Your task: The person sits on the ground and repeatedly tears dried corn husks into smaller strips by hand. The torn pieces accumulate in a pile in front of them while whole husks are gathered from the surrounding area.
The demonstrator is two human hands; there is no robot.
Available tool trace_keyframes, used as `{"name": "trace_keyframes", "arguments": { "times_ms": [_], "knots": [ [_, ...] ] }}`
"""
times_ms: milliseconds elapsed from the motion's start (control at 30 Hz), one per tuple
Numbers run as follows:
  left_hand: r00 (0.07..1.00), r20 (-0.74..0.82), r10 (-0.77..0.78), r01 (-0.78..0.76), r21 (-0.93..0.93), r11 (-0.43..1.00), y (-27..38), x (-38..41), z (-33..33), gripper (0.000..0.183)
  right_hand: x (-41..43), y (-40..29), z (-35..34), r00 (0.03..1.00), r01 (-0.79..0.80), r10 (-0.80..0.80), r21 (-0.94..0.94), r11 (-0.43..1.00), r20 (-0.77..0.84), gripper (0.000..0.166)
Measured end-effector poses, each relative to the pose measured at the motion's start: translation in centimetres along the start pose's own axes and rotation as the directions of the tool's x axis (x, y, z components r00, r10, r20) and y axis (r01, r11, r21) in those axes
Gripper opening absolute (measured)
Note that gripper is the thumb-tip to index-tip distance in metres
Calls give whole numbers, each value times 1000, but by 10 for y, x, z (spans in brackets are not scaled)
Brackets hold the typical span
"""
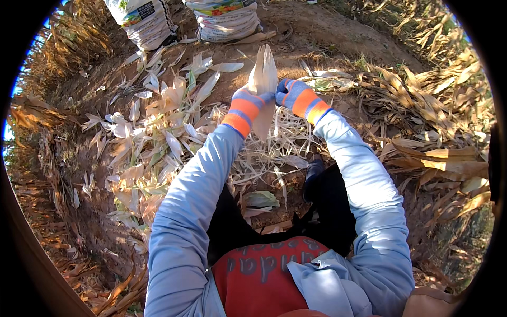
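My left hand [247, 106], in an orange and blue striped knit glove, grips a pale dry corn husk [263, 73] by its middle. The husk's pointed end rises beyond the fingers, and its other end hangs below them. At the husk's right edge is my right hand [300, 99], gloved alike, with its fingertips pinched together against it; the exact pinch point is partly hidden. Beneath both hands lies a heap of thin husk strips [283, 132] on the soil.
Loose husks [158, 138] are heaped on the left. Two printed woven sacks [227, 23] [144, 25] stand at the far side. Dry corn stalks and leaves [420, 103] lie to the right. My shoe [313, 174] rests beside the strips.
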State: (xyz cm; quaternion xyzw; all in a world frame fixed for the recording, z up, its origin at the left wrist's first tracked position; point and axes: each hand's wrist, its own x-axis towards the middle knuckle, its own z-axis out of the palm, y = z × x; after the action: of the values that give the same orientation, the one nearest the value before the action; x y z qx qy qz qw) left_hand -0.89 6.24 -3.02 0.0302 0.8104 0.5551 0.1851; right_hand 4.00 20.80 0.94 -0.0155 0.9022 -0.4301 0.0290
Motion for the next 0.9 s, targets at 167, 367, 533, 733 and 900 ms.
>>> {"name": "trace_keyframes", "arguments": {
  "times_ms": [167, 367, 533, 733, 900],
  "knots": [
    [1000, -8, 11, -12, -70, 997, 7, -4, 1, 38, -3, -2, -3, 1000, 5, -4, 92, 996, -10, 20],
    [998, -39, 43, -46, -85, 995, 3, -3, 1, 41, -4, -9, -3, 1000, 1, -1, 90, 996, 2, 20],
    [999, -25, 29, -32, -126, 992, 11, -10, 2, 36, -8, -16, -3, 998, 63, -61, 128, 990, -22, 19],
    [992, 4, 124, -120, -236, 964, 6, -5, 4, 35, 4, -3, 5, 985, -120, 130, 88, 989, -117, 18],
    [983, -15, 182, -173, -402, 899, 16, -7, -10, 36, 15, 32, -6, 961, -198, 185, -42, 979, -203, 17]
  ]
}}
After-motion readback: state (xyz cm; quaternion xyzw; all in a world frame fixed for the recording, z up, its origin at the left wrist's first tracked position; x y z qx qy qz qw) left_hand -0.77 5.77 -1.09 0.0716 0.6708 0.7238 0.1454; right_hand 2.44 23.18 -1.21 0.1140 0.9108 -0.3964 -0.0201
